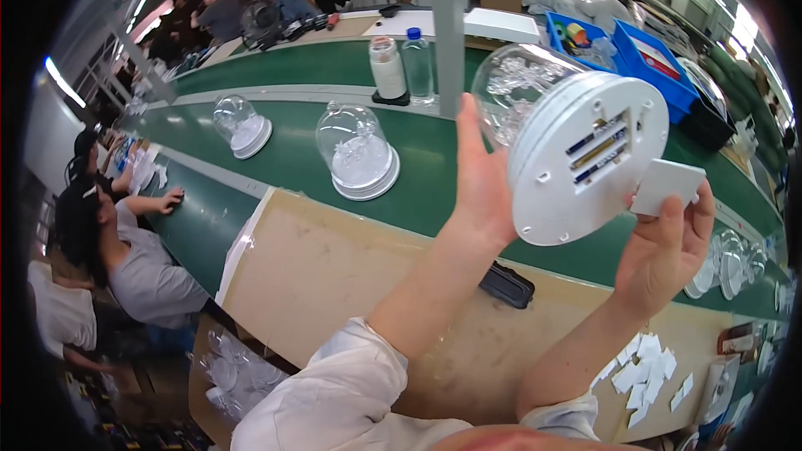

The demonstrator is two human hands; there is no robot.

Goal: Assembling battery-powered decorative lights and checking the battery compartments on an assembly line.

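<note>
Two hands are raised above the bench, working on a clear dome lamp turned so its white round base faces the camera. The left hand is closed around the dome's side, holding it up in the air. The right hand pinches a small white battery cover between thumb and fingers, just beside the base's rim and near the open battery slot, where batteries show. Two more domes stand on the green belt beyond the bench's far edge. White paper slips lie near its right end.
</note>
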